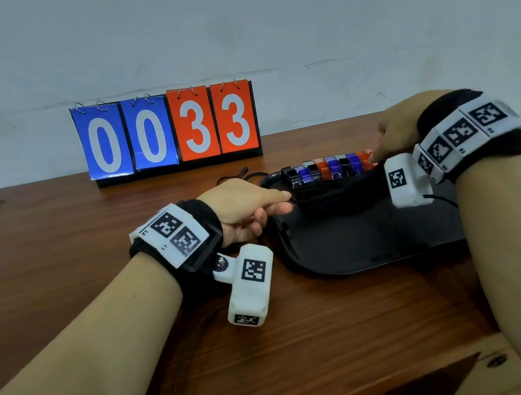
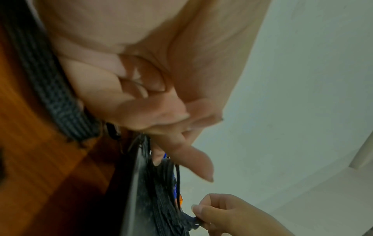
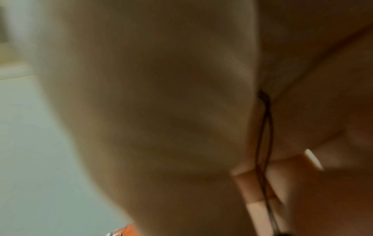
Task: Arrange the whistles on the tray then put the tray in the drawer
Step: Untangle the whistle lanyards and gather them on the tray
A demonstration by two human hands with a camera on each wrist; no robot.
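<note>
While the whistles [image 1: 331, 168] sit in one tight row along the far edge of the tray [image 1: 359, 250], their row running left to right, both hands work its ends. Left hand [image 1: 247, 209] is at the row's left end, fingers pinched on the black cords [image 1: 335, 195] bunched just in front of the row. Right hand [image 1: 399, 129] curls over the right end, pinching a cord. Judging by this, tidying cords remains; the tray lies on the desk [image 1: 61, 256], no drawer in view.
</note>
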